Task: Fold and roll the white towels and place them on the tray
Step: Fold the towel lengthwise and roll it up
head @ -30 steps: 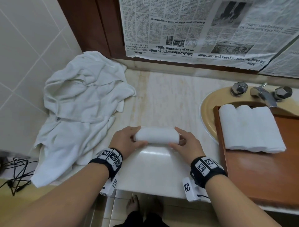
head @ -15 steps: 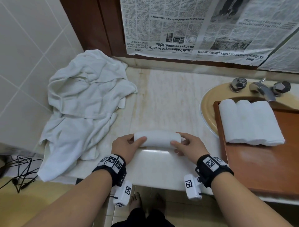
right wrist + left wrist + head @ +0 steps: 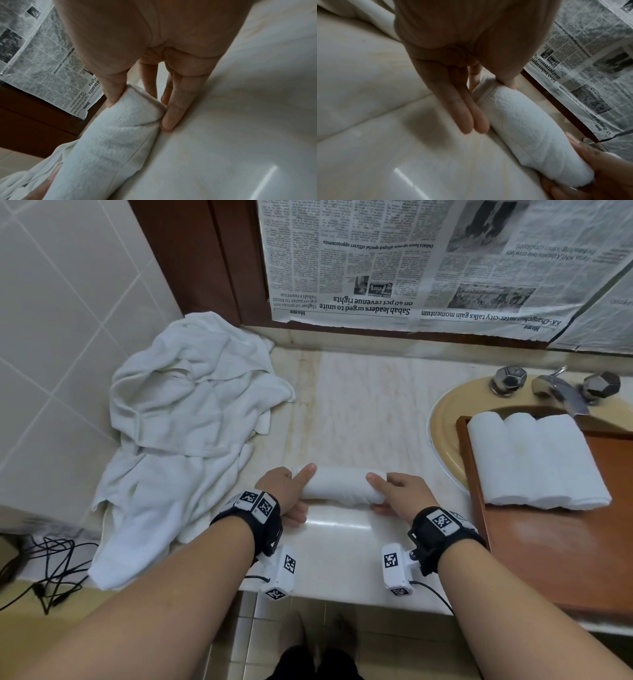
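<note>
Towel roll [image 3: 342, 487] lay on the pale counter [image 3: 363, 405], close to the front edge, with one hand at each end. The left hand [image 3: 281, 491] held its end, thumb on top and fingers [image 3: 471, 121] low along the near side. The right hand [image 3: 399, 494] held the other end the same way, thumb on top and fingers [image 3: 173, 108] pressed at the bottom seam. So both hands were closed around the roll, not flat and loose.

The roll looked done, so I think the job at that point was to carry it to the tray [image 3: 561, 542] on the right. Three rolled towels [image 3: 534, 460] already lay there side by side, at the far end.

To do it well, both ends should be squeezed the same, so the roll stays tight. The loose edge should go underneath, or it may spring open. The roll should be lifted level and set down just beside the other three, lined up with them. A heap of unfolded towels [image 3: 185, 433] waited on the left.
</note>
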Available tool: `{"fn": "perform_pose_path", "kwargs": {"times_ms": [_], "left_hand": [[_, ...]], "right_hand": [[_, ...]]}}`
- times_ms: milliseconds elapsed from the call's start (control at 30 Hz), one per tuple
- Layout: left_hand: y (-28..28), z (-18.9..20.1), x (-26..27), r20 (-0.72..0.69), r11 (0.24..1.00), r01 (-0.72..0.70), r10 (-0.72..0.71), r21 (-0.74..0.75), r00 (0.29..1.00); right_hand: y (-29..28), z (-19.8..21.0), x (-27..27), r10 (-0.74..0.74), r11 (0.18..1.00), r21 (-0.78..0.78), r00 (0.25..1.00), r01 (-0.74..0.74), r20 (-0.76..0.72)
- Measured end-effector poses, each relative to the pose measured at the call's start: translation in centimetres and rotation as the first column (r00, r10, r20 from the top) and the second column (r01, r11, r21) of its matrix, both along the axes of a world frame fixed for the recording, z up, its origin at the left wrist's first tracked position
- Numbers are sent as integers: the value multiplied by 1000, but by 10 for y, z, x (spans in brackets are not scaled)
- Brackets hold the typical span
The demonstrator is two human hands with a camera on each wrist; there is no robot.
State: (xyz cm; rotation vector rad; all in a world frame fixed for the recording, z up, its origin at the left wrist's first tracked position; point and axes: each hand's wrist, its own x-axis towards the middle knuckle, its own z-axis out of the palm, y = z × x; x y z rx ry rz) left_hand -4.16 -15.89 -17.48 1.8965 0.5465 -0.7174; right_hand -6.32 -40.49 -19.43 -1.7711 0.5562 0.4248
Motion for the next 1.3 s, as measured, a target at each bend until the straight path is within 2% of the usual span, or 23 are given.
{"fn": "perform_pose_path", "kwargs": {"times_ms": [100, 200, 267, 300, 367, 433, 533, 633, 700, 767, 867, 967, 1067, 1167, 1233, 1300], "left_hand": [[-2, 2, 3, -39, 999, -31, 29, -38, 999], [-1, 1, 6, 8, 995, 64, -65, 70, 998], [0, -1, 3, 51, 989, 70, -77, 128, 996], [-1, -4, 1, 64, 995, 38, -44, 91, 997], [-4, -8, -5, 50, 985, -135, 141, -105, 989], [-5, -5, -10, 49, 961, -215, 227, -174, 973], [-2, 6, -11, 105, 968, -204, 220, -147, 970], [-11, 30, -11, 178, 901, -264, 338, -344, 924], [-21, 49, -11, 212, 839, -229, 372, -493, 904], [-32, 64, -12, 238, 809, -170, 355, -563, 904], [-52, 75, -10, 236, 785, -107, 309, -611, 921], [-82, 86, -5, 207, 813, -109, 271, -572, 940], [-115, 97, 5, 230, 897, -87, 203, -433, 952], [-145, 106, 18, 313, 962, -32, 120, -271, 942], [-168, 108, 26, 344, 977, 14, 62, -214, 937], [-193, 109, 33, 363, 974, 44, 40, -221, 931]], "right_hand": [[2, 1, 3, -22, 1000, 8, 1000, 22, -9], [4, 6, 3, -49, 998, 23, 998, 50, -28], [5, 9, 0, -55, 998, 29, 998, 56, -36], [5, 9, -3, -60, 998, 32, 997, 61, -41], [6, 10, -11, -101, 991, 78, 993, 105, -64], [10, 19, -23, -152, 977, 144, 986, 160, -62], [15, 38, -40, -239, 938, 248, 970, 244, -50], [17, 63, -57, -308, 867, 383, 947, 318, -89], [17, 79, -67, -362, 799, 470, 924, 374, -118], [15, 92, -75, -395, 741, 537, 908, 404, -138], [8, 105, -84, -427, 702, 568, 892, 430, -148], [-4, 113, -87, -441, 683, 575, 882, 450, -165], [-23, 117, -84, -471, 657, 584, 864, 476, -175], [-50, 122, -77, -489, 662, 565, 855, 493, -172], [-70, 123, -72, -501, 686, 526, 851, 503, -161], [-91, 125, -67, -517, 705, 494, 845, 510, -135]]}}
